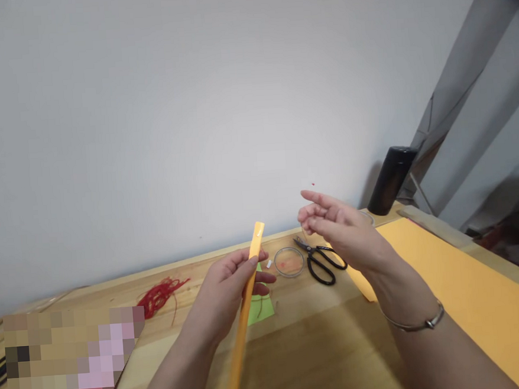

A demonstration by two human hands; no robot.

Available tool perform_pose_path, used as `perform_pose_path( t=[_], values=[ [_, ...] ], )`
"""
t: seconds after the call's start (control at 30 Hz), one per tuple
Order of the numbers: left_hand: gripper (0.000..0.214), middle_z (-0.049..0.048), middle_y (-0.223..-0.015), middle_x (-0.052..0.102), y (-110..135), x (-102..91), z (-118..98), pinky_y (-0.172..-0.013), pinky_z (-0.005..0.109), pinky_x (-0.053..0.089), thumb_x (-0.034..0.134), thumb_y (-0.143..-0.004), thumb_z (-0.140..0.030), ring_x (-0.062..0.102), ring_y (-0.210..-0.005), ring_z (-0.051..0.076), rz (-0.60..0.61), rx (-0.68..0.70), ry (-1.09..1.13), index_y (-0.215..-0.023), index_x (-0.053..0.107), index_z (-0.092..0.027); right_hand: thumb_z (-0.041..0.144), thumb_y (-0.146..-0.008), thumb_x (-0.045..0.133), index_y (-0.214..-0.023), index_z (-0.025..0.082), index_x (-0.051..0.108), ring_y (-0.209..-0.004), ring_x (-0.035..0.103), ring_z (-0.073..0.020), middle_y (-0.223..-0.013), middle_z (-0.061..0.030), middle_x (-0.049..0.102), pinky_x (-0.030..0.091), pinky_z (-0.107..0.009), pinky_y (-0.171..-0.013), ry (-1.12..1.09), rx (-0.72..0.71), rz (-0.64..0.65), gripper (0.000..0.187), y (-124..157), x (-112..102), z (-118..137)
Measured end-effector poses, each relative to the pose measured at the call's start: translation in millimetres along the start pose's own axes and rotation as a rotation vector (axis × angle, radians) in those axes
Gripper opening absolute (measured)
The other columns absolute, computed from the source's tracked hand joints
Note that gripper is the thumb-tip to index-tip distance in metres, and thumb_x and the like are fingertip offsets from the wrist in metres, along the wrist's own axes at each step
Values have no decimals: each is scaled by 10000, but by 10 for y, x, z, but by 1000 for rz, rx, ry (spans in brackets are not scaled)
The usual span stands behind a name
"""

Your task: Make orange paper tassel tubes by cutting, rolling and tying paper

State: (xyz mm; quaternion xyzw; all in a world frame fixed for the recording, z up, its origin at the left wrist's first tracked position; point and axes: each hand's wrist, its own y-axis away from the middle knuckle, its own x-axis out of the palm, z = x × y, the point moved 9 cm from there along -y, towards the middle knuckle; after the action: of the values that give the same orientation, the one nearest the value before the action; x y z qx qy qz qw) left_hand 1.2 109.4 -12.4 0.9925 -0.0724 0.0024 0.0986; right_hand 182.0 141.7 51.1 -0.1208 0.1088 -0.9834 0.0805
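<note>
My left hand (230, 282) pinches a long orange paper strip (240, 338) between thumb and fingers. The strip runs from the bottom of the view up past my fingertips, and a small glossy patch shows near its top end. My right hand (339, 227) is raised with the index finger stretched out and the other fingers loosely curled; I see nothing in it. Below it on the table lie black-handled scissors (320, 261), their blades slightly apart. A clear ring-shaped item (290, 262), perhaps a tape roll, sits left of the scissors. Green paper (261, 313) is partly hidden behind my left hand.
A tangle of red cord (160, 296) lies at the left of the wooden table (314, 339). Large orange paper (452, 287) covers the right side. A black cylinder (392, 179) stands at the back right, by the wall (236, 113). The lower left is pixelated.
</note>
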Motion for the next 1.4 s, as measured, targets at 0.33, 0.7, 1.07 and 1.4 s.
perform_pose_path(
  t=[0.33, 0.7, 1.07, 1.4],
  values=[
    [346, 20, -829, 667, -9, 68, -47, -580, 201, 428, 604, -799, -245, 563, -635, 85, 26, 75, 159, -1139, 578, -185, 174, -725, 601, -1051, 107, 565, -552, 583, -93, -707, -40, 683, 473, -248, -559, 154, 135, 108, 334, 28, 216, -209],
    [116, -13, -677, 586, 10, 116, -119, -506, 154, 356, 592, -802, -210, 462, -535, 44, 50, 155, 213, -891, 635, -149, 164, -767, 540, -1351, 222, 294, -614, 616, -142, -628, 18, 649, 452, -254, -562, 338, 191, 398, 637, 163, 504, -445],
    [134, 2, -598, 590, 78, 387, -123, -499, 307, 462, 592, -788, -239, 590, -497, 178, 190, 164, 140, -892, 565, -159, 43, -751, 424, -1409, 213, -198, -560, 590, -121, -635, 32, 599, 468, -231, -535, 422, 289, 607, 921, 385, 766, -642],
    [402, -54, -580, 540, 75, 193, -66, -401, 209, 372, 625, -754, -280, 434, -389, 70, -33, 111, 42, -1127, 526, -164, 67, -745, 456, -1407, 188, -201, -591, 603, -128, -666, 10, 630, 465, -232, -559, 413, 348, 641, 940, 448, 805, -692]
  ],
)
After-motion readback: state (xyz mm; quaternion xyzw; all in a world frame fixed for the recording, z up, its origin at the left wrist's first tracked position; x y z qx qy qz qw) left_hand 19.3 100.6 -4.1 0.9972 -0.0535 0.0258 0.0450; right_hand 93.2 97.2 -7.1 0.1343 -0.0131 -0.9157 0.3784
